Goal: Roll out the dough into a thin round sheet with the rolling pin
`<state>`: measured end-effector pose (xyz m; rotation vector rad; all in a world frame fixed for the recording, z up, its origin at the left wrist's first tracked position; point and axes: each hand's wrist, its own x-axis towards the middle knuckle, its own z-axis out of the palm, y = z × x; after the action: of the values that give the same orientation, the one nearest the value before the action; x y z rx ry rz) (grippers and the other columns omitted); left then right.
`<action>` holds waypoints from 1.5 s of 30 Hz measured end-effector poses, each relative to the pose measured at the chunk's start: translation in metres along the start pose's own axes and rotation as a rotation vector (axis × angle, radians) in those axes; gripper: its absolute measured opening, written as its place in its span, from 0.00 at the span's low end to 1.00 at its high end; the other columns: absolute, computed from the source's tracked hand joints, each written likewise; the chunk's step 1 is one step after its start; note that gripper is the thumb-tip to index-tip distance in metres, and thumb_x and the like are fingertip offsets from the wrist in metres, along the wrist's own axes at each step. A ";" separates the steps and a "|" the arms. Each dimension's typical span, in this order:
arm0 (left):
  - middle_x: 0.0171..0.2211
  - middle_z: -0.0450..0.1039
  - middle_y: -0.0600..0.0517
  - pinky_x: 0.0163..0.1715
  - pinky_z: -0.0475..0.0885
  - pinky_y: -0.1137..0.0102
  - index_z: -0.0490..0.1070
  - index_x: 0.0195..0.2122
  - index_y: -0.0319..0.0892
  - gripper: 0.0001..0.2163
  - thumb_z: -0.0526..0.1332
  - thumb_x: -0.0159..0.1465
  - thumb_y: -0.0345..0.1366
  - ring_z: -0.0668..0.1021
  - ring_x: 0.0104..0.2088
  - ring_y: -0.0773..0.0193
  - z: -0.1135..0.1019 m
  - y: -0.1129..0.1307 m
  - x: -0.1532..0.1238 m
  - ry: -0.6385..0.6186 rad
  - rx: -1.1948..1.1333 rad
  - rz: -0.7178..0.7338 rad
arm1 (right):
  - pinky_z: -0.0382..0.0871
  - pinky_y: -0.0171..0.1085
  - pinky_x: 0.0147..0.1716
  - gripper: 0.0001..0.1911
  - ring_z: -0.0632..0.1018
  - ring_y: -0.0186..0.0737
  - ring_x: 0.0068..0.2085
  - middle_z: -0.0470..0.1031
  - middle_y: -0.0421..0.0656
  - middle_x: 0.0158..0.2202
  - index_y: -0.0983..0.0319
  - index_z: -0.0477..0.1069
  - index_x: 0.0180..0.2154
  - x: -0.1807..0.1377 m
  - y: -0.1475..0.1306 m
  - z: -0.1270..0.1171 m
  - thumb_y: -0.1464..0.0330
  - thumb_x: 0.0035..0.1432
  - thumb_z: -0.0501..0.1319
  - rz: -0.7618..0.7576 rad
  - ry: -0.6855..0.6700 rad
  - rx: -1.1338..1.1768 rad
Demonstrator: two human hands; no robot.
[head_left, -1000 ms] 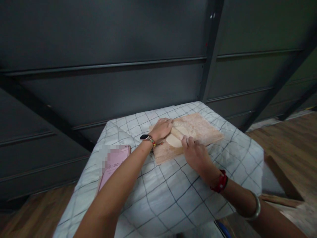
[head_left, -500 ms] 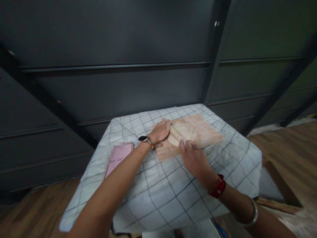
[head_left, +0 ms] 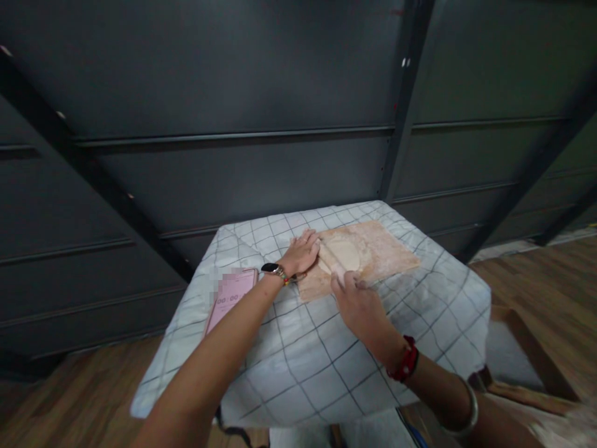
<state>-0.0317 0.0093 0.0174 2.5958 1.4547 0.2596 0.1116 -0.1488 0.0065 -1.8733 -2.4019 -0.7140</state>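
Note:
A pale rolling pin [head_left: 331, 259] lies slantwise over the left part of a flat, round sheet of dough [head_left: 349, 252]. The dough rests on a floury, tan rectangular board [head_left: 392, 247]. My left hand [head_left: 302, 252], with a watch and beaded bracelet at its wrist, is closed over the pin's far end, fingers laid along it; its grip is partly hidden. At the near end, my right hand [head_left: 357, 302] wraps its fingers round the pin. It wears a red wristband, with a metal bangle higher on the forearm.
A checked white cloth [head_left: 303, 373] covers the small table. To the left lies a pink phone [head_left: 233, 292] showing a timer, partly behind my left forearm. A dark panelled wall [head_left: 247, 174] stands behind the table. An open box [head_left: 517, 348] sits on the wooden floor at right.
The rolling pin and both hands have shifted slightly left and toward me, uncovering more dough on the pin's right. The camera view has tilted a little.

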 end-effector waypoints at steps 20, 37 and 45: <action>0.69 0.39 0.49 0.61 0.41 0.43 0.52 0.67 0.48 0.29 0.31 0.70 0.49 0.41 0.68 0.50 -0.011 -0.010 -0.027 -0.026 0.038 -0.221 | 0.72 0.34 0.29 0.19 0.76 0.38 0.33 0.72 0.52 0.45 0.63 0.68 0.53 0.004 0.000 -0.013 0.77 0.64 0.49 -0.128 0.043 0.308; 0.66 0.53 0.46 0.62 0.50 0.53 0.55 0.65 0.42 0.25 0.41 0.67 0.37 0.53 0.66 0.53 -0.012 0.006 0.025 -0.098 0.114 0.004 | 0.60 0.34 0.25 0.18 0.78 0.40 0.32 0.77 0.48 0.31 0.66 0.69 0.41 0.026 0.094 0.035 0.60 0.68 0.47 -0.071 -0.035 0.338; 0.61 0.63 0.48 0.59 0.54 0.51 0.64 0.58 0.44 0.21 0.41 0.67 0.36 0.63 0.61 0.52 -0.012 0.008 0.019 -0.101 0.198 0.036 | 0.53 0.34 0.21 0.14 0.76 0.36 0.27 0.75 0.46 0.29 0.65 0.68 0.38 0.006 0.069 0.035 0.62 0.68 0.50 0.049 0.035 0.188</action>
<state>-0.0182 0.0220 0.0325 2.7456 1.4684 -0.0126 0.1826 -0.1184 0.0007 -1.8237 -2.3027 -0.4943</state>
